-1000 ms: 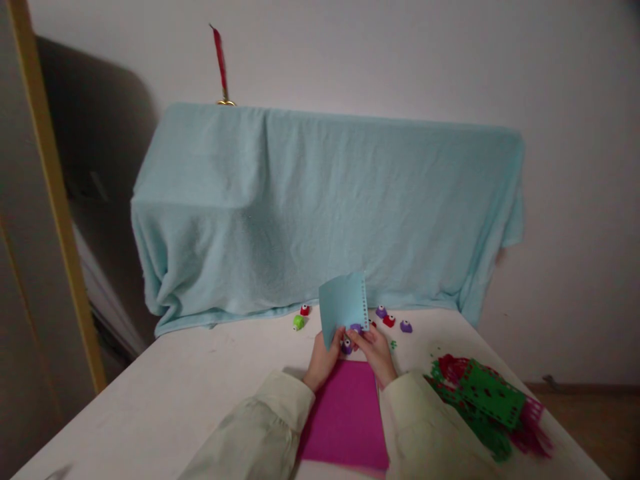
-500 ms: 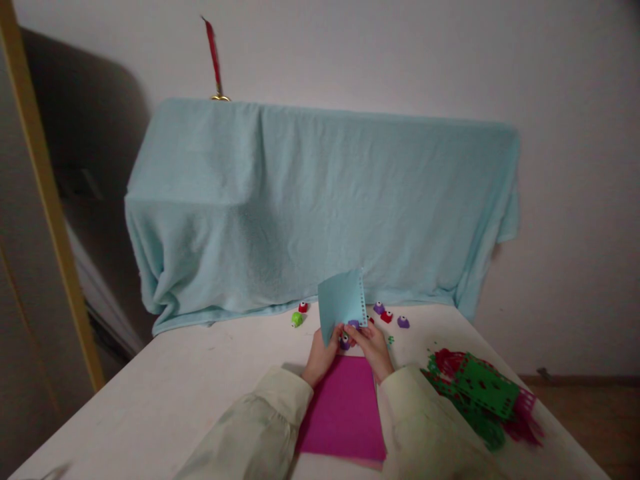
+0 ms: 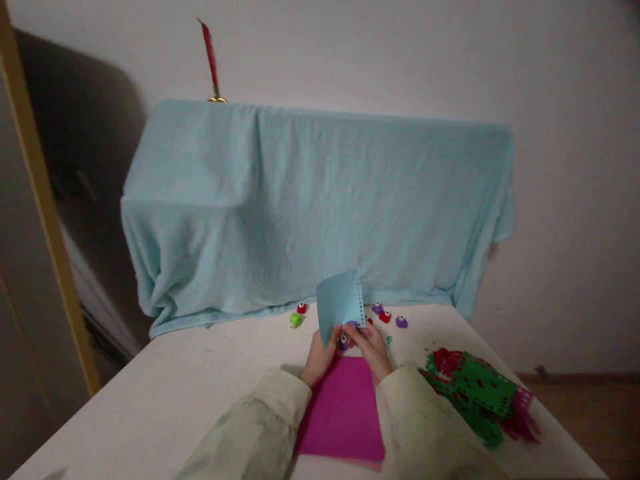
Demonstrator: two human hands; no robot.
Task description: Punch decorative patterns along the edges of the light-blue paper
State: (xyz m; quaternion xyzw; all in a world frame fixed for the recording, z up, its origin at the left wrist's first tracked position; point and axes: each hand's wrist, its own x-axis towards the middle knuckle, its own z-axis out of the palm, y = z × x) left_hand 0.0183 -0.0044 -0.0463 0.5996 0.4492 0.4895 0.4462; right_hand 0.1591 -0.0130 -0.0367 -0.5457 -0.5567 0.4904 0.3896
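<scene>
A white counter (image 3: 200, 393) runs away from the person to a grey-white wall (image 3: 380, 53), its far end meeting a pale blue cloth (image 3: 320, 193) draped over something boxy. Above the cloth's top left hangs a red ribbon (image 3: 209, 57) with a gold-coloured piece at its foot. A yellow strip (image 3: 43, 200) slants down the left side, with dark shadow beyond; at lower right, brown floor (image 3: 575, 420) shows.

Near the counter's far end, a blue sheet (image 3: 336, 300) stands raised, holes lining its right edge. The left hand (image 3: 319, 357) pinches its lower part; the right hand (image 3: 371, 348) has its fingers gathered on a purple punch (image 3: 353, 325) at the lower right corner. Magenta paper (image 3: 343, 413) lies beneath and nearer the body. Small eyed pieces, a green one (image 3: 295, 321) among them, sit either side, while perforated green paper (image 3: 485, 385) tops a coloured heap at right.
</scene>
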